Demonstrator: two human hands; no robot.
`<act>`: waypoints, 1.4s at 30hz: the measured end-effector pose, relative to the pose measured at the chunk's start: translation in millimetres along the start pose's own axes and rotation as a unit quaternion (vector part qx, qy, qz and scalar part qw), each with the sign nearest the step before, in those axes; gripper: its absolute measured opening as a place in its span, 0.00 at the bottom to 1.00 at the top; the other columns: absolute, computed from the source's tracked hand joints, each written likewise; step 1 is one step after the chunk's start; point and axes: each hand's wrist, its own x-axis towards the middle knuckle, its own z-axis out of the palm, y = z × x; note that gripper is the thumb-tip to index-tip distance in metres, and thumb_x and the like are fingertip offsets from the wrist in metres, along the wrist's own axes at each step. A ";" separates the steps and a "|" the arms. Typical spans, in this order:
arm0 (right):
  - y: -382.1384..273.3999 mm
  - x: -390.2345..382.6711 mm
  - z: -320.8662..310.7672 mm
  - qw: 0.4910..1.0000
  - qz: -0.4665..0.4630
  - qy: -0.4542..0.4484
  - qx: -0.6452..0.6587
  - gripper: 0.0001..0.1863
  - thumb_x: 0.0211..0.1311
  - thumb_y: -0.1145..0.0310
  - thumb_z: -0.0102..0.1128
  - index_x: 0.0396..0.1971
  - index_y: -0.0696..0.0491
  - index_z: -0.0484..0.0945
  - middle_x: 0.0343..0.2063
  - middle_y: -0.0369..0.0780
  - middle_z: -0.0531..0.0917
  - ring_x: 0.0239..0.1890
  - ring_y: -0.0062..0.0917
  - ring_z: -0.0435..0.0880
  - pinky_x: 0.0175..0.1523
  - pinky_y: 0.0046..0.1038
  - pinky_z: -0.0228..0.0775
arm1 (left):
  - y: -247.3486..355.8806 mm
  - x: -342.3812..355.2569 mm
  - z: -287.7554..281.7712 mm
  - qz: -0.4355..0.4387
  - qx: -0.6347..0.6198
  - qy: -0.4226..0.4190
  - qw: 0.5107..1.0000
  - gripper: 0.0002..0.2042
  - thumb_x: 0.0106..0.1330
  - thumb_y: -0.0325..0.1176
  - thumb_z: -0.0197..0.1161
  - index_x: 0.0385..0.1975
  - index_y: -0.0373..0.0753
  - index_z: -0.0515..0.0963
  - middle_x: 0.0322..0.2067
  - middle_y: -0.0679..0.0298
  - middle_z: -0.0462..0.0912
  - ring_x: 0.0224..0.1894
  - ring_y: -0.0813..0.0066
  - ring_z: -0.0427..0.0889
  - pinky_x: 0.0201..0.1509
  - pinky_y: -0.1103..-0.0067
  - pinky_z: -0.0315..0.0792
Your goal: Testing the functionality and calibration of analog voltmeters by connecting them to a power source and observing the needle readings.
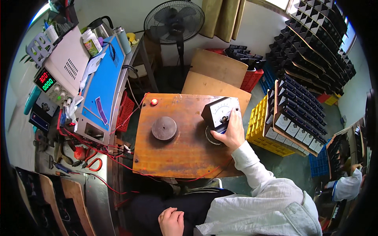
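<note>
My right hand [233, 133] grips a black analog panel meter [221, 111] with a white dial, thumb on its near side and fingers over its right edge. The meter is tilted above the right part of the wooden board [185, 157]. Partly hidden beneath it is a ring-shaped thing [212, 137]. My left hand [171, 222] rests on my lap, fingers curled together with nothing visible in them. On the board's left half sits a round dark metal disc [164, 128]. A lit red lamp [154, 102] is at the far left corner.
A power supply [55, 84] and a blue-topped instrument [100, 96] stand at left, with red wires [114, 159] running along the board. Pliers [94, 163] lie below. At right, a yellow crate [258, 126] bears stacked meters [297, 114]. A fan [174, 23] stands behind; another person [348, 184] is far right.
</note>
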 end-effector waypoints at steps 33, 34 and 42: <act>-358.4 -154.3 -61.0 0.708 -0.530 -0.275 0.376 0.61 0.37 0.62 0.78 0.70 0.68 0.51 0.63 0.57 0.68 0.61 0.51 0.72 0.60 0.45 0.64 | -59.9 -60.5 -86.2 -0.237 -0.084 0.541 0.803 0.52 0.56 0.30 0.74 0.75 0.32 0.41 0.69 0.36 0.54 0.70 0.38 0.59 0.72 0.58 0.57; -362.4 -152.2 -61.5 0.689 -0.534 -0.291 0.395 0.62 0.38 0.60 0.79 0.70 0.68 0.51 0.63 0.57 0.68 0.61 0.51 0.72 0.60 0.45 0.65 | -75.9 -70.0 -93.8 -0.223 -0.110 0.521 0.816 0.54 0.53 0.29 0.76 0.75 0.34 0.42 0.69 0.37 0.55 0.69 0.40 0.61 0.71 0.59 0.59; -329.3 -151.2 -48.4 0.684 -0.391 -0.363 0.497 0.36 0.51 0.73 0.75 0.61 0.60 0.71 0.55 0.50 0.77 0.52 0.41 0.81 0.56 0.34 0.75 | -102.5 -92.6 -126.0 -0.149 -0.281 0.446 0.836 0.53 0.55 0.24 0.76 0.76 0.40 0.43 0.68 0.46 0.59 0.66 0.57 0.70 0.66 0.65 0.70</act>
